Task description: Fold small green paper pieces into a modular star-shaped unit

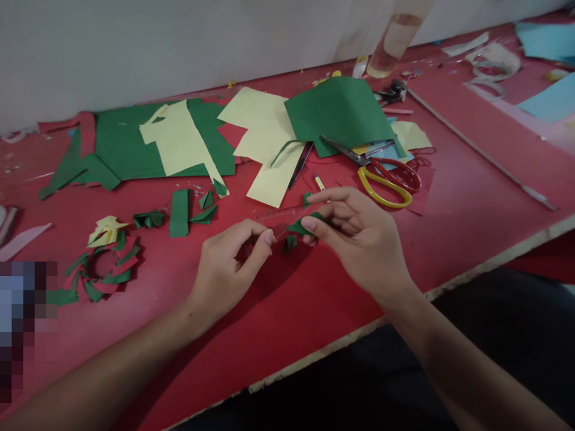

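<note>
My right hand [354, 233] pinches a small folded piece of green paper [296, 227] between thumb and fingers. Just to its left, my left hand [236, 263] has thumb and forefinger pressed together; a faint thin line runs from them toward the green piece, too fine to name. Below the right fingers lies another folded green piece [290, 242]. Behind both hands, a clear ruler [274, 214] rests on the red table [287, 335]. A green paper strip [179, 212] and several small folded green pieces [204, 214] lie beyond the left hand.
Scissors [386, 179] with red and yellow handles lie behind my right hand. Cream paper [265, 137] and green sheets [341, 111] spread along the back. A red-and-green folded paper ring [105, 266] sits at left. A bottle [395, 42] stands by the wall.
</note>
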Motion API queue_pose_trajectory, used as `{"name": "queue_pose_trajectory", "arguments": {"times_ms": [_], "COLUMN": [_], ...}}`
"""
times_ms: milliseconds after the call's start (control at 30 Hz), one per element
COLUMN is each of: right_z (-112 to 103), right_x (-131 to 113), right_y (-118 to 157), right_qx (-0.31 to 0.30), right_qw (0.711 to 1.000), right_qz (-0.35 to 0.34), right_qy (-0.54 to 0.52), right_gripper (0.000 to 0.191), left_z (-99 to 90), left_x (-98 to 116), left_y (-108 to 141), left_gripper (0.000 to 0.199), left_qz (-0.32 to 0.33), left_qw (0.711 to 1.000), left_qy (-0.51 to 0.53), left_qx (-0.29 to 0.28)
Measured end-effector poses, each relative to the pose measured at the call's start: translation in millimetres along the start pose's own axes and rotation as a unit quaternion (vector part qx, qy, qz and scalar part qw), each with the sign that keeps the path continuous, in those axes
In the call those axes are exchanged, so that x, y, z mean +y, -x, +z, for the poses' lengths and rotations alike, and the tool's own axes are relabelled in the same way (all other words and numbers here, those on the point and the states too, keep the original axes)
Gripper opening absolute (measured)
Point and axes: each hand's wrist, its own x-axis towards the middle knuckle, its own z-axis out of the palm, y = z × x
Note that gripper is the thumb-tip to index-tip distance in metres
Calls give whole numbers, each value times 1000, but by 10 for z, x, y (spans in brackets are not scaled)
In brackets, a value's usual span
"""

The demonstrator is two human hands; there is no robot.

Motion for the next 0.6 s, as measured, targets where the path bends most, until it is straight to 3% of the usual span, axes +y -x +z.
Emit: {"name": "queue_pose_trajectory", "arguments": {"times_ms": [200,600], "right_z": [39,41], "right_x": [52,43], "right_y": [52,37], "right_qx": [-65,-83], "right_qw": [998,996], "right_qz": [3,18], "right_qy": [-7,-21], "right_gripper": [19,21], "left_z": [-22,-24], "left_x": [10,5], "left_y": [15,9], "left_gripper": [23,20], "left_qz": [41,51], "left_qw": [999,998], "left_qy": [6,1], "left_qx": [-33,-42]}}
